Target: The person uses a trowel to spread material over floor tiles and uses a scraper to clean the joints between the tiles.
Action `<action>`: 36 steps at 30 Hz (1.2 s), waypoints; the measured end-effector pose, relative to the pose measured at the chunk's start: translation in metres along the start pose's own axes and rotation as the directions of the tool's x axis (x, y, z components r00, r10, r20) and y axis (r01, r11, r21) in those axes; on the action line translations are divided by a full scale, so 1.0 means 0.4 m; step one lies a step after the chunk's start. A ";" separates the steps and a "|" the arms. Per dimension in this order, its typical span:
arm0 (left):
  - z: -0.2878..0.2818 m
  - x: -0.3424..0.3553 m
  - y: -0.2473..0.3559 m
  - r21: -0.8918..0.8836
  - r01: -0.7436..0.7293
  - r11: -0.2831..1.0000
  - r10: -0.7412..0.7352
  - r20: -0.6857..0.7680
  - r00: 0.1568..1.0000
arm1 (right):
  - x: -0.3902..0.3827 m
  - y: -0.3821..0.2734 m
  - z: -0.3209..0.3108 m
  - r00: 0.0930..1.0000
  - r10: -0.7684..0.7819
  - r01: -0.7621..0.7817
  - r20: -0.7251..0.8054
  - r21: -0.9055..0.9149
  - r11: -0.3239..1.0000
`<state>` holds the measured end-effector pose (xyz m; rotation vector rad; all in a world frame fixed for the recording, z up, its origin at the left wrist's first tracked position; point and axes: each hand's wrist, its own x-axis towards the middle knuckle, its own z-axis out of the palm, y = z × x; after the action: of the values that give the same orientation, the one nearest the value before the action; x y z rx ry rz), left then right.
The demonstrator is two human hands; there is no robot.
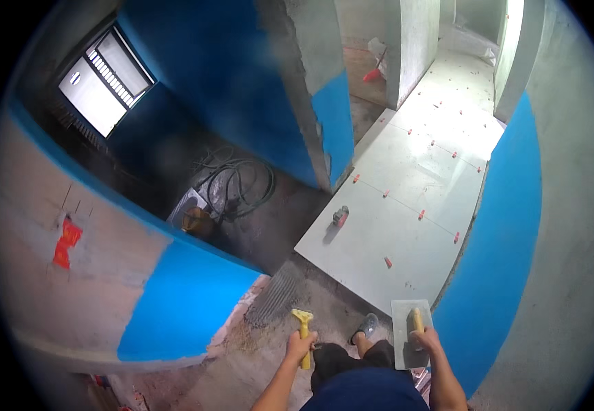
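Observation:
My left hand (299, 346) is wrapped round the handle of a yellow scraper (302, 314), its wide head pointing up and away from me. My right hand (425, 338) grips the yellowish handle of a flat rectangular plastering trowel (401, 329). The trowel's grey plate hangs to the right of my legs, with its far end overlapping the near edge of the pale floor tiles (379, 240) in this view. Both tools are held in the air, well apart from each other. Grey ridged mortar (275, 296) lies on the floor ahead of the scraper.
Rows of red tile clips (421, 214) mark the tile joints. A small red and dark tool (340, 216) stands on the tiles, near a loose red piece (388, 262). Left, a doorway shows a coiled hose (242, 185) and a yellowish bucket (197, 221). A blue-painted wall (499, 260) borders the tiles.

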<state>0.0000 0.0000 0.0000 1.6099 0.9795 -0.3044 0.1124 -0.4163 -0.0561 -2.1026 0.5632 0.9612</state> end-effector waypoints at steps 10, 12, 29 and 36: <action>0.134 0.480 0.285 0.183 0.060 0.981 -0.088 0.150 0.985 | 0.164 -0.462 -0.231 0.970 0.239 -0.229 -0.038 0.171 0.958; 0.192 0.577 0.379 0.207 0.106 0.973 -0.147 0.193 0.970 | 0.289 -0.370 -0.231 0.949 0.290 -0.284 -0.127 0.062 0.957; 0.407 1.112 0.790 0.565 0.003 0.825 -0.264 0.380 0.887 | 0.783 -0.529 -0.502 0.893 0.286 -0.116 -0.349 0.435 0.893; 0.685 1.216 1.046 0.344 0.124 0.931 -0.241 0.321 0.916 | 1.309 -0.718 -0.566 0.916 0.389 -0.029 -0.096 0.952 0.304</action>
<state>0.6869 -0.0326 -0.1169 1.6700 0.8260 -0.8965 0.7242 -0.4545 -0.2357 -1.0439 1.2472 0.2047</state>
